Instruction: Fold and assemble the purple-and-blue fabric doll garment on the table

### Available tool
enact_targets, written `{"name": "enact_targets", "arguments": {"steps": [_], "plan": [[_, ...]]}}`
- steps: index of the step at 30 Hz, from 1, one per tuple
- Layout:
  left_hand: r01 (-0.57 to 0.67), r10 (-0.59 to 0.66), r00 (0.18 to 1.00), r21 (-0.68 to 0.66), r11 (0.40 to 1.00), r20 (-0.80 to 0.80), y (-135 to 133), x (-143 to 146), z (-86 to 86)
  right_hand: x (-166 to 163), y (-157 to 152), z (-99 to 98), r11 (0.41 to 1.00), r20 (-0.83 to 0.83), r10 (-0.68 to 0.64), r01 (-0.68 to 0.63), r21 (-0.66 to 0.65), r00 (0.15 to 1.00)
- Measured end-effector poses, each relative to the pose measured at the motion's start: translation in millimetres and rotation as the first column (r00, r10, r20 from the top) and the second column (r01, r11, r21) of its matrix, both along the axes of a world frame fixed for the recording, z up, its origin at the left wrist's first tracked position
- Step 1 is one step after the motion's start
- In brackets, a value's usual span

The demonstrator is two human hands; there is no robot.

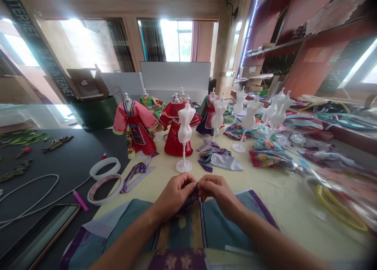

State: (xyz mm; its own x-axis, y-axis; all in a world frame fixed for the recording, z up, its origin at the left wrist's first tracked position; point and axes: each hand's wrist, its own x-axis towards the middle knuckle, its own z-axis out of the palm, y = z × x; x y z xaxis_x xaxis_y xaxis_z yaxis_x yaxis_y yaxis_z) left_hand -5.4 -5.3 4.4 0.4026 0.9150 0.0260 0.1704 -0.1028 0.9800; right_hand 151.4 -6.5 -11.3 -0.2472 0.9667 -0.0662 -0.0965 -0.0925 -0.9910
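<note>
left grip (176,192): clenched, fingertips pinching dark fabric scrap (193,195) | right grip (217,190): clenched on same scrap, just beside left grip | below grips: teal panelled cloth (132,215) on surface (294,223) | ahead of grips: white dress form (185,124) | left of grips: tape roll (103,201)
</note>
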Motion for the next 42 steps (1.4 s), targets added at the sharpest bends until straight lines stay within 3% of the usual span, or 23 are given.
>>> {"name": "enact_targets", "arguments": {"steps": [12, 22, 33, 36, 42], "plan": [[0.019, -0.012, 0.995, 0.071, 0.997, -0.103, 0, 1, -1.0, 1, 2, -4.2, 0.999, 0.035, 0.027, -0.026, -0.034, 0.999], [-0.018, 0.019, 1.000, -0.071, 0.997, 0.016, -1, 1, 3.5, -2, 2, -7.8, 0.999, 0.052, -0.004, 0.002, 0.037, 0.999], [-0.131, 0.151, 0.973, 0.121, 0.984, -0.173, -6, 6, 2.6, -8, -2, -10.1, 0.961, 0.212, -0.203, 0.153, 0.230, 0.956], [-0.154, 0.159, 0.982, 0.057, 0.986, -0.100, -5, 6, 1.7, -9, -1, -10.6, 0.968, 0.183, -0.181, 0.142, 0.207, 0.966], [-0.094, 0.143, 0.976, -0.277, 0.956, 0.162, -5, 8, 1.6, -8, 0, -7.0, 0.987, 0.052, -0.106, 0.099, 0.130, 0.993]]}}
